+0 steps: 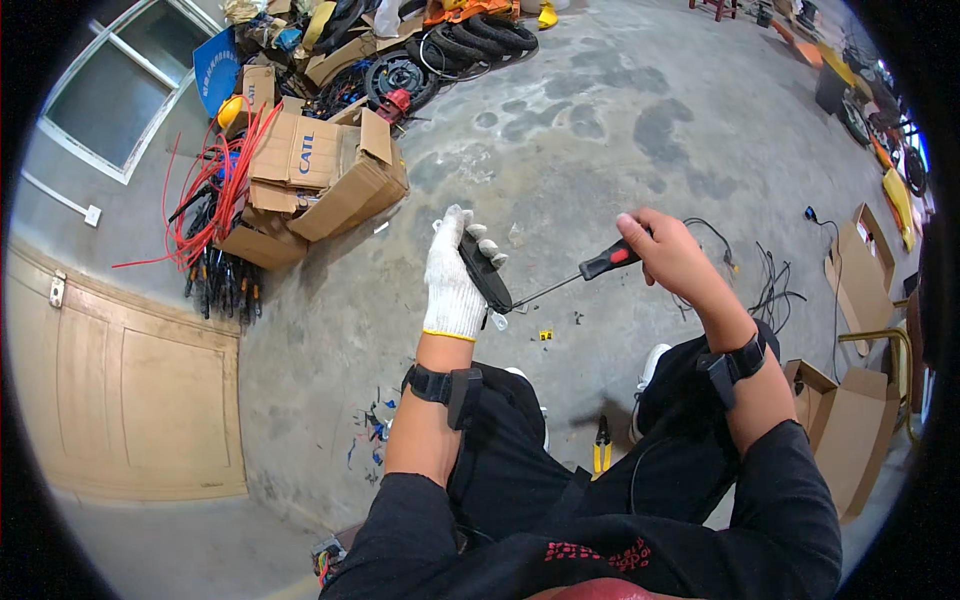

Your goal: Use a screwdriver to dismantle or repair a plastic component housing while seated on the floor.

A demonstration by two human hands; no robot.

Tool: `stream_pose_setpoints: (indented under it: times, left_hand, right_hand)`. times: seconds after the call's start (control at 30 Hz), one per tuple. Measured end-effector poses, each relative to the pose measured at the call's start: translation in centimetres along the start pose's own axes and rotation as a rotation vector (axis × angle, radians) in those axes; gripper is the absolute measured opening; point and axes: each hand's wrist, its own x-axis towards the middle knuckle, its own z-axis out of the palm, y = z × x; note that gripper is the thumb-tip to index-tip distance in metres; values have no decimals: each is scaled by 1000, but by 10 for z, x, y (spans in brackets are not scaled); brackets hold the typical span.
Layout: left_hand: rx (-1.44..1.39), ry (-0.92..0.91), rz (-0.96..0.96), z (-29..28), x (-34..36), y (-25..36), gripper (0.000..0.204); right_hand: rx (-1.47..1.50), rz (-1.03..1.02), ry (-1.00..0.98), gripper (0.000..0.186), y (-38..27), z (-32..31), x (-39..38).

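Head view, item one: black part [485, 270], a flat, elongated dark piece, held upright in my left hand [453, 285]. The gloved fingers [480, 238] are wrapped round its back and edge, closed firmly on it. It looks rigid and light, likely plastic or rubber-cased; the cotton glove should keep it from slipping. A small pale tab shows at its lower end, just beside the glove cuff. Best hold is across the broad middle, as now, leaving the lower end free.

Item two: screwdriver [590, 272], red and black handle, thin steel shaft. My bare right hand [672, 258] is closed round the handle, and the tip meets the lower end of the black part. Stiff, light, grippy at the handle; the shaft is thin and the tip could skid off a smooth face. Whether the tip sits in a screw head I cannot tell; it is too small here.

Item three: surface. No bench; I sit over a stained concrete floor [600, 130], both things held in the air above my knees. Yellow-handled pliers [601, 447] lie on the floor between my legs, with small scraps nearby.

Item four: room. Cardboard boxes [320, 175] and red cables [215, 190] to the left, tyres [480, 40] beyond, black wires [770, 285] to the right, a pale door [130, 390] at lower left.
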Motion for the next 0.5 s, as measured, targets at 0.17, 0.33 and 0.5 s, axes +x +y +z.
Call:
stream_pose_setpoints:
  times: [0.17, 0.33, 0.5]
  left_hand:
    - [0, 16, 19, 0, -1, 0, 28]
    - [-23, 26, 11, -1, 3, 0, 22]
    - [-34, 25, -6, 0, -1, 2, 21]
  right_hand:
    - [-10, -573, -44, 38, 19, -1, -5]
    - [43, -182, 3, 38, 12, 2, 0]
    - [-103, -283, 27, 38, 16, 2, 1]
